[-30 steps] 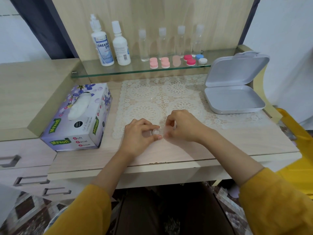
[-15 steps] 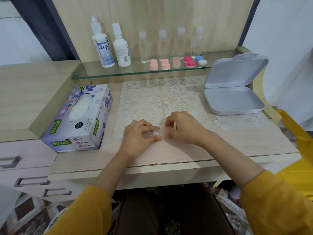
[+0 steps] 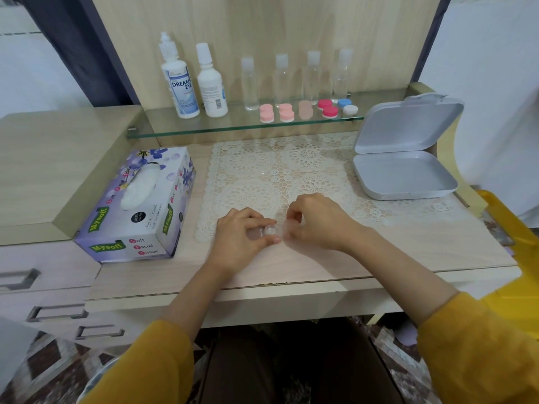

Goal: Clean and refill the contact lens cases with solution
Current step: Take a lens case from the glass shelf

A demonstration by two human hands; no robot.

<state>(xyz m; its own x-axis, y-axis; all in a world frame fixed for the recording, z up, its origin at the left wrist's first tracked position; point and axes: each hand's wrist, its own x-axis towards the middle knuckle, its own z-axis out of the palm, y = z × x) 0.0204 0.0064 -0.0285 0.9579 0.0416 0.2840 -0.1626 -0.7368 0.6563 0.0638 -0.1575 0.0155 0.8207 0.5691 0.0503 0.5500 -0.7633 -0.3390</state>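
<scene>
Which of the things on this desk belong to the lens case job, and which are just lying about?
For the job: clear lens case, pinched by left hand and right hand; two solution bottles; coloured lens cases; probably tissue box.
Lying about: grey hinged box; lace mat; four small clear bottles.

Bench: pale wood-grain top, smooth, faint sheen. Lace mat: cream openwork, finely textured. Shelf: clear glass, glossy. Tissue box: printed card, slight gloss. Hinged box: grey, matt, smooth; metal or plastic unclear. White bottle: opaque plastic. Clear bottles and clear lens case: transparent plastic. Pink cases: matt plastic. Sleeves: mustard cloth. Drawer handles: dull metal.
</scene>
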